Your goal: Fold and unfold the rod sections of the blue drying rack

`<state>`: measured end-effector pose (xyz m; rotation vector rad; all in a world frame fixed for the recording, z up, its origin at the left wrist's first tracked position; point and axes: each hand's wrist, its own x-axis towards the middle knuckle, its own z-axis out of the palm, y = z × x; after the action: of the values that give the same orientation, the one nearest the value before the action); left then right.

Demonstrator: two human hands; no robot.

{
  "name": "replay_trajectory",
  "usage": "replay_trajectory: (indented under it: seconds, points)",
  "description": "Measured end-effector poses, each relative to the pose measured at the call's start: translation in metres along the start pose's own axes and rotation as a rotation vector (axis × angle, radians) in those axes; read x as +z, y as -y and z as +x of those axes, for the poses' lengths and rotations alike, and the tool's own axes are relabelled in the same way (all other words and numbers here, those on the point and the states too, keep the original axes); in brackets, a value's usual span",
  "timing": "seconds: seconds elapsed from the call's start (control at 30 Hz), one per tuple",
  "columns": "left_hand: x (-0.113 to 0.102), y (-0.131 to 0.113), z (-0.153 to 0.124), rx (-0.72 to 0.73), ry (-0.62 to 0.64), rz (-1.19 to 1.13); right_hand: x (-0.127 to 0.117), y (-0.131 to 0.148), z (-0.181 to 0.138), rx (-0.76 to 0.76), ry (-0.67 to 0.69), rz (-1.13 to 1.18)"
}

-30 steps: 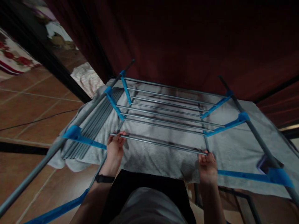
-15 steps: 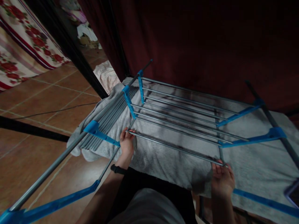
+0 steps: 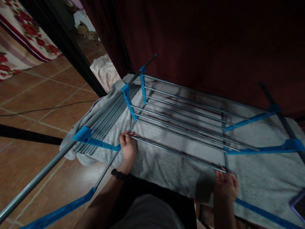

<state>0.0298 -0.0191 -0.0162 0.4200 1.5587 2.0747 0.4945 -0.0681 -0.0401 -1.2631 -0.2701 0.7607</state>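
A thin metal rod (image 3: 176, 153) lies across between my two hands, its right end lower in the view. My left hand (image 3: 127, 146) is closed round its left end, beside a blue plastic bracket (image 3: 102, 143). At the other end, my right hand (image 3: 227, 184) pinches the rod with curled fingers. Both hands are inside a partly assembled drying rack, whose grey side tube (image 3: 53, 159) runs along the left. Several fitted rods (image 3: 181, 109) span the rack beyond my hands, between blue brackets (image 3: 128, 101) on the left and blue brackets (image 3: 262, 150) on the right.
A bundle of loose grey rods (image 3: 111, 117) lies on the grey blanket (image 3: 171, 168) at the left. Dark red curtains (image 3: 202, 47) hang behind. Black poles (image 3: 59, 47) stand at the left above the tiled floor (image 3: 54, 92). A purple-edged dark object (image 3: 297, 203) is at the right edge.
The view has shifted slightly, so the rack's two sides appear farther apart. Both hands keep hold of the same rod, which has barely moved.
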Motion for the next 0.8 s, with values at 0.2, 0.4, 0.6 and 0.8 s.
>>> replay_trajectory:
  seconds: [0.2, 0.4, 0.6, 0.8]
  points:
    - [-0.002, 0.006, 0.006, 0.024, -0.019, 0.079, 0.008, -0.001, -0.003, -0.026, -0.034, -0.043]
    - [-0.007, 0.008, 0.006, 0.041, 0.011, 0.174, 0.006, -0.003, -0.002, -0.028, -0.049, -0.068]
    - [-0.007, 0.006, 0.005, 0.045, 0.013, 0.139, 0.011, 0.000, -0.006, -0.017, -0.092, -0.075]
    - [-0.004, 0.003, 0.005, 0.014, -0.014, 0.064, 0.014, -0.001, -0.005, -0.031, -0.083, -0.061]
